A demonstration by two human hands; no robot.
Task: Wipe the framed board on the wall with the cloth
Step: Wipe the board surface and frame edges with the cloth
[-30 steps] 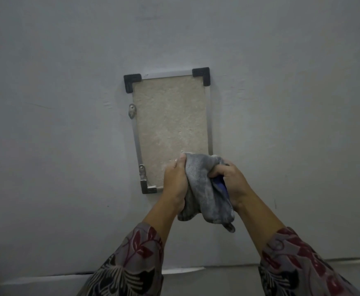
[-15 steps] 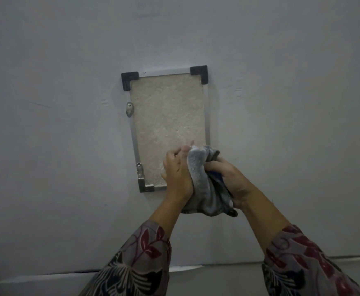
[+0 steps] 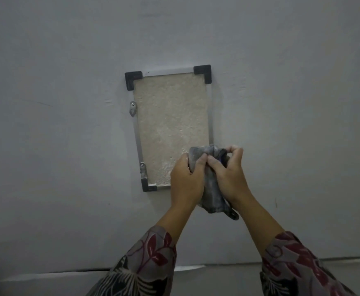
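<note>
Board [image 3: 170, 124]: framed, beige, mounted on grey wall [image 3: 281, 103], black corner caps.
Cloth [image 3: 212, 186]: grey, bunched, held over board's lower right corner.
Left hand [image 3: 185, 182]: grip closed on cloth.
Right hand [image 3: 231, 178]: grip closed on cloth.

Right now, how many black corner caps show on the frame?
3: top-left corner cap, top-right corner cap, bottom-left corner cap. The hands and cloth hide the bottom-right corner.
</note>
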